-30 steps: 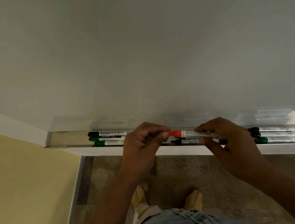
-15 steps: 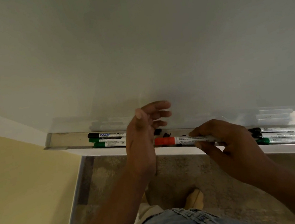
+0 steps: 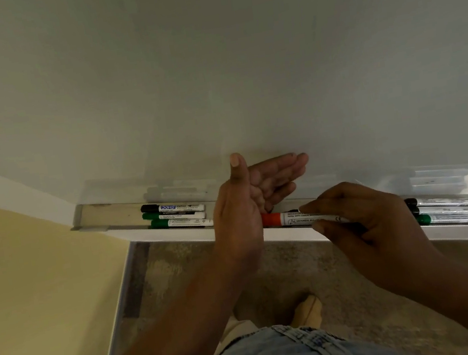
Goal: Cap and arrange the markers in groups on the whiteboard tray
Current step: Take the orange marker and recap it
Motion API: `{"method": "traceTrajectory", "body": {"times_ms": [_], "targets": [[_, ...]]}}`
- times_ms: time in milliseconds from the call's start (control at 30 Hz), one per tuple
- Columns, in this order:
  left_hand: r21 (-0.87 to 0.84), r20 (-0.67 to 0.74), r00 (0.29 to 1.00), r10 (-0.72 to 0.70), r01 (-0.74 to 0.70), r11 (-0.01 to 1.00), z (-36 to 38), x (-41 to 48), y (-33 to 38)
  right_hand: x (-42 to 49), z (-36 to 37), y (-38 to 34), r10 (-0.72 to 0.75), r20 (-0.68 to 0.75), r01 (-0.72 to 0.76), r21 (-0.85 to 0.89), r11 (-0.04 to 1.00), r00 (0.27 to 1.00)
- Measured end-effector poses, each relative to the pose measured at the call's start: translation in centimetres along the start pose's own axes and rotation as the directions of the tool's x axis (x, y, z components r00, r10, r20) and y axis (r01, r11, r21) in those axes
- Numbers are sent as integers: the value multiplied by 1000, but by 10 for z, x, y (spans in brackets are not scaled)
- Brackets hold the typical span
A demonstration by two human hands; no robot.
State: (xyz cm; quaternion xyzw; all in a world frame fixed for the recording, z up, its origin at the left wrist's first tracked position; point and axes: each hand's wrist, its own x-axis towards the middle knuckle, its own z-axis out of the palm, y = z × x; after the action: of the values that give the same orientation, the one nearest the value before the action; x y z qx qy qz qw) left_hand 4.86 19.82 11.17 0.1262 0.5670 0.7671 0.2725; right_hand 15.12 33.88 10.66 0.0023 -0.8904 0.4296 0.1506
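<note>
- Pinching the red marker (image 3: pixel 301 218) by its white barrel, my right hand (image 3: pixel 377 223) has thumb and fingertips clamped round it, near the middle of the barrel.
- I see a white printed body with black lettering and a red-orange cap seated on its left end.
- My left hand (image 3: pixel 240 212) is spread, fingers straight and thumb up, and the cap's end meets the palm just below the thumb; I cannot tell how hard it bears on it.
- A second ago those left fingers were curled and pinching at the red end; now they are straight, and the cap shows as a full red block.
- I hold the marker level over the front edge of the tray (image 3: pixel 295 236); I cannot tell if it touches.
- It lies between the left group (image 3: pixel 176 214), one black-capped and two green-capped, and the right group (image 3: pixel 444 209), two black and one green.
</note>
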Motion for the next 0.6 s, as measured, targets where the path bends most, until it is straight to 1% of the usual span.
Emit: {"method": "traceTrajectory", "body": {"times_ms": [133, 167, 200, 267, 333, 367, 400, 433, 467, 533, 600], "targets": [[132, 64, 998, -2, -7, 991, -4, -4, -8, -3, 1, 14, 24, 71, -21, -39, 999, 997], [174, 62, 998, 6, -17, 985, -7, -4, -11, -4, 2, 17, 34, 89, -29, -56, 998, 996], [228, 39, 999, 24, -32, 973, -10, -4, -15, -6, 3, 21, 44, 98, -36, -84, 996, 994], [360, -55, 995, 80, -54, 931, -20, -3, -24, -12, 6, 32, 75, 82, -62, -153, 986, 994], [504, -144, 984, 107, -21, 864, -32, -2, -35, -19, 12, 48, 134, 39, -126, -169, 978, 990], [602, -158, 981, 109, 8, 798, -39, -1, -43, -22, 15, 57, 155, 24, -149, -169, 974, 988], [715, -153, 983, 104, 37, 698, -47, -1, -51, -25, 18, 66, 155, 19, -148, -194, 970, 988], [815, -135, 987, 92, 58, 577, -53, 0, -58, -28, 21, 74, 145, 21, -135, -249, 959, 989], [883, -116, 990, 76, 67, 464, -58, 1, -64, -31, 24, 82, 140, 31, -123, -314, 941, 990], [948, -88, 995, 35, 73, 309, -60, 1, -73, -34, 27, 95, 156, 51, -121, -416, 901, 986], [977, -70, 998, 5, 68, 202, -58, 1, -80, -35, 30, 102, 166, 58, -118, -485, 867, 984]]}}
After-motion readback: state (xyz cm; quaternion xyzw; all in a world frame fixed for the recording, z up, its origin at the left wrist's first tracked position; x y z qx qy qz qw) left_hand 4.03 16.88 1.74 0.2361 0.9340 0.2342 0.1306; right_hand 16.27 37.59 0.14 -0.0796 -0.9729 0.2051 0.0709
